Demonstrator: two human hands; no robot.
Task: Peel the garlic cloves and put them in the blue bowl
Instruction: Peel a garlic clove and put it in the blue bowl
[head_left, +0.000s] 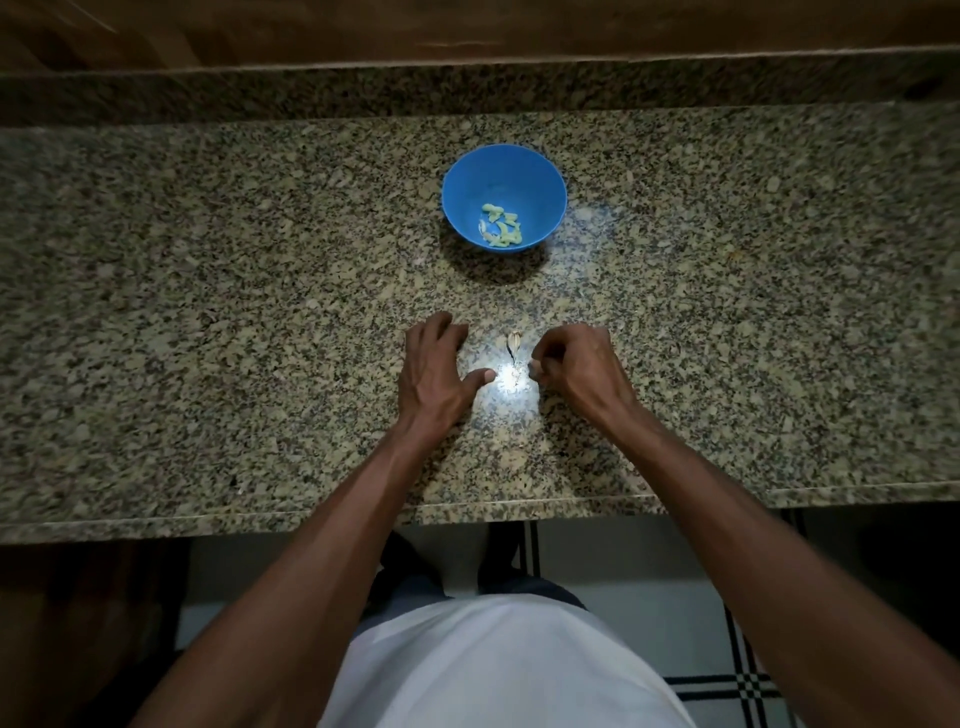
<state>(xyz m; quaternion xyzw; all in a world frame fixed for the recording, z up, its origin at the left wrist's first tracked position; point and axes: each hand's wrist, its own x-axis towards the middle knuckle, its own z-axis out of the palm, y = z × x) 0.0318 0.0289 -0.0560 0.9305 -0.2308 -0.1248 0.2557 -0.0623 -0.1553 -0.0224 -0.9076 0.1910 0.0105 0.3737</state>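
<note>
Shirt: white cloth shirt (498, 670) fills the bottom of the head view, with both bare forearms reaching forward from either side of it.
Floor: pale tiles with a dark checked stripe (743, 686) show below the counter edge, on the right.
Counter: speckled beige-and-black granite countertop (208, 312) carries everything; a bright glare patch lies between the two hands.
Left hand: left hand (434, 371) rests palm down on the granite, fingers spread and fairly straight, thumb stretched toward the glare; it grasps nothing.
Right hand: right hand (574, 366) has its fingers curled in, and the fingertips (535, 370) pinch something small and pale, too small to identify.
Unpeeled clove: small pale garlic clove with papery skin (514, 341) lies on the granite between the hands, just beyond the right fingertips and apart from both hands.
Bowl: round blue plastic bowl (545, 176) stands upright well beyond the hands, straight ahead of the gap between them.
Peeled cloves: several pale yellow-green peeled garlic cloves (500, 224) lie in a loose heap on the bowl's bottom.
</note>
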